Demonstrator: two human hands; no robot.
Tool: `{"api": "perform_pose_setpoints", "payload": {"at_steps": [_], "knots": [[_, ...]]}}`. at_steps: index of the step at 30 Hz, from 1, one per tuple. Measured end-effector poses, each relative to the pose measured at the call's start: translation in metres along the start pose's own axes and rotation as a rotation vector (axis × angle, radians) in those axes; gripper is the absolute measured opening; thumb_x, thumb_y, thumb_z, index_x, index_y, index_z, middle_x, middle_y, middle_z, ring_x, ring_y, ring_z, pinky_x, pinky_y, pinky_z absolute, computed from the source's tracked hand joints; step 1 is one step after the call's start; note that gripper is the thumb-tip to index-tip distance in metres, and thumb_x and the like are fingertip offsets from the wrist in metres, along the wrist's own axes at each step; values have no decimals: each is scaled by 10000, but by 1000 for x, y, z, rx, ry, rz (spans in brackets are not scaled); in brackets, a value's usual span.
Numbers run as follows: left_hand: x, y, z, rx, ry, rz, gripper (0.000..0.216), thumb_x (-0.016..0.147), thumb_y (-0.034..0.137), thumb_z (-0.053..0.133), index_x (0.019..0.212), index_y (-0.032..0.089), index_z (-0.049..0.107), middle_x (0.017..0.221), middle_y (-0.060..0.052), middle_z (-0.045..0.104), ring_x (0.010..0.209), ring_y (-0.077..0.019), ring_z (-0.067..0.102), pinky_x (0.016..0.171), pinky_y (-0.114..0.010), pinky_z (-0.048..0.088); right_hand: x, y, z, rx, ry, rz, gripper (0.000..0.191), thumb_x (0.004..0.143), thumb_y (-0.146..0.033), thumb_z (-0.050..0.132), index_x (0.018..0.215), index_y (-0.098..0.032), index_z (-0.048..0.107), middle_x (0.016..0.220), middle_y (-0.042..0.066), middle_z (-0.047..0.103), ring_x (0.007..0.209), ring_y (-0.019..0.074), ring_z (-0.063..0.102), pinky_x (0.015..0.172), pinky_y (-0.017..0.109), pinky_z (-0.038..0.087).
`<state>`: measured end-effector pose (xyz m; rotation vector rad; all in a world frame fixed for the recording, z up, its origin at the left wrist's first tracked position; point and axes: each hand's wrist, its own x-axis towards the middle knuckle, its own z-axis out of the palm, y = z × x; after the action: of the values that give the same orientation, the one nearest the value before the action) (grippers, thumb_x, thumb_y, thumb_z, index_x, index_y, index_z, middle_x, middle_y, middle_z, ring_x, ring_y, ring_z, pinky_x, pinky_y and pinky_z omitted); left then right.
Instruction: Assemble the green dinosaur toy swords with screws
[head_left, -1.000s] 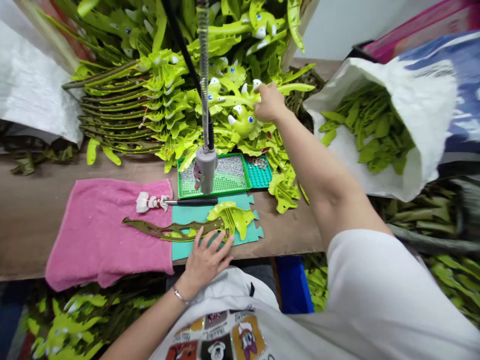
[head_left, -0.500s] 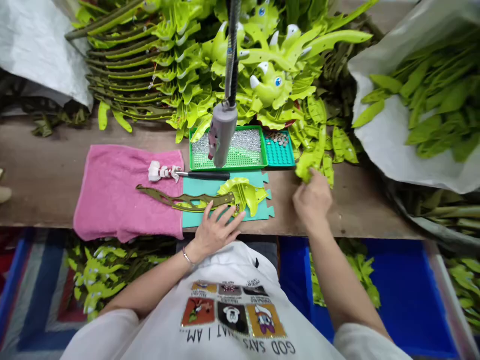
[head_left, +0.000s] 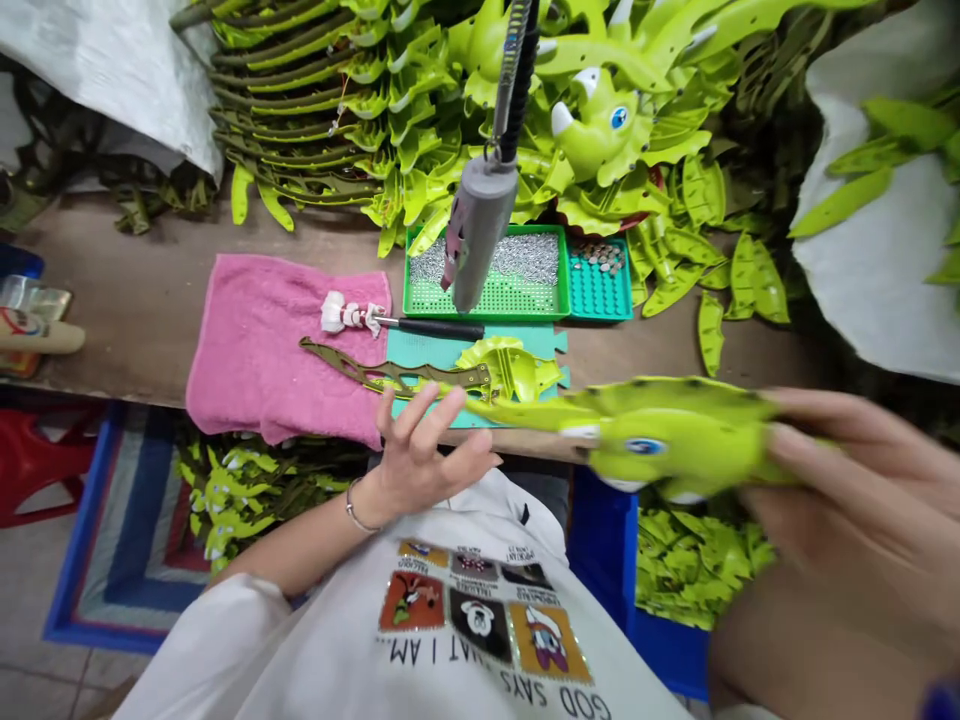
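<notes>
My right hand (head_left: 847, 480) is close to the camera and blurred, closed on a lime-green toy dinosaur piece (head_left: 660, 435) with a blue eye and white horns. The piece hangs over the bench's near edge. My left hand (head_left: 427, 450) hovers with fingers spread just off the near edge of a teal mat (head_left: 540, 340), holding nothing. On that mat lie an olive-green blade-shaped part (head_left: 375, 372) and a lime-green part (head_left: 510, 365).
A pink towel (head_left: 262, 340) carries a black-handled tool (head_left: 397, 322). A green tray of screws (head_left: 525, 265), a teal tray (head_left: 600, 285) and a hanging grey electric screwdriver (head_left: 476, 235) sit behind. Stacks of green dinosaur parts (head_left: 360, 110) fill the back; a white sack (head_left: 885, 260) stands right.
My right hand came back from the pile toward me holding a green dinosaur piece. My left hand lifted off the mat. The view tilted down and left.
</notes>
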<state>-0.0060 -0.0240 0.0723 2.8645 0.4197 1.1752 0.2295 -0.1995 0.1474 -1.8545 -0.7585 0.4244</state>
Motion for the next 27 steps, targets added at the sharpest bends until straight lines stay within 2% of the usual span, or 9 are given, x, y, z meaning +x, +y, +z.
{"api": "perform_pose_setpoints", "payload": {"at_steps": [2,4,6,8,11,15,20,27], "knots": [[10,-9,-5,50,-130,32,581,927,470,628,1409,212,431,1163,-115,684,1132,-267,602,1097,-530,322,12,8,29,228,-148,114,184,803,-498,686,919,-357,706,779,31,738,581,239,690,445,376,535],[14,-26,-5,63,-227,63,503,966,401,589,1389,157,466,1021,-90,715,908,-215,637,944,-416,411,23,19,54,340,-211,137,231,813,-496,695,918,-290,691,799,28,741,630,209,699,521,348,576],[11,-43,-3,88,-295,72,499,981,381,565,1401,130,469,927,-78,709,776,-199,602,754,-347,411,31,31,70,291,-211,48,249,814,-457,715,960,-256,700,917,49,752,779,204,721,634,338,607],[5,-57,0,108,-348,61,519,987,405,541,1418,126,465,929,-90,702,766,-213,583,679,-336,380,35,41,75,163,-237,-96,236,796,-389,744,984,-247,726,1049,73,745,954,222,715,755,355,617],[-2,-65,5,72,-369,45,493,983,389,544,1398,128,491,976,-105,696,798,-222,576,691,-335,393,37,53,70,-42,-283,-311,237,807,-273,724,1042,-259,749,1134,80,734,1068,240,697,904,412,595],[-7,-61,16,-54,-334,-32,450,972,350,568,1371,145,520,1065,-121,682,932,-236,595,806,-348,457,46,67,63,-179,-306,-480,297,844,-210,683,1129,-274,736,1147,61,747,1048,231,715,929,418,592],[-13,-52,28,-117,-352,-148,402,972,355,568,1327,168,575,1092,-127,679,1065,-258,600,916,-392,456,61,80,59,-240,-389,-519,268,859,-201,675,1106,-276,746,1102,43,767,1027,222,717,919,410,596],[-15,-47,31,-53,-313,-181,348,954,331,605,1247,143,623,1070,-129,698,1048,-260,596,913,-402,411,65,85,64,-244,-427,-509,278,848,-164,650,1088,-261,750,1099,46,766,1020,222,715,917,418,594]]}}
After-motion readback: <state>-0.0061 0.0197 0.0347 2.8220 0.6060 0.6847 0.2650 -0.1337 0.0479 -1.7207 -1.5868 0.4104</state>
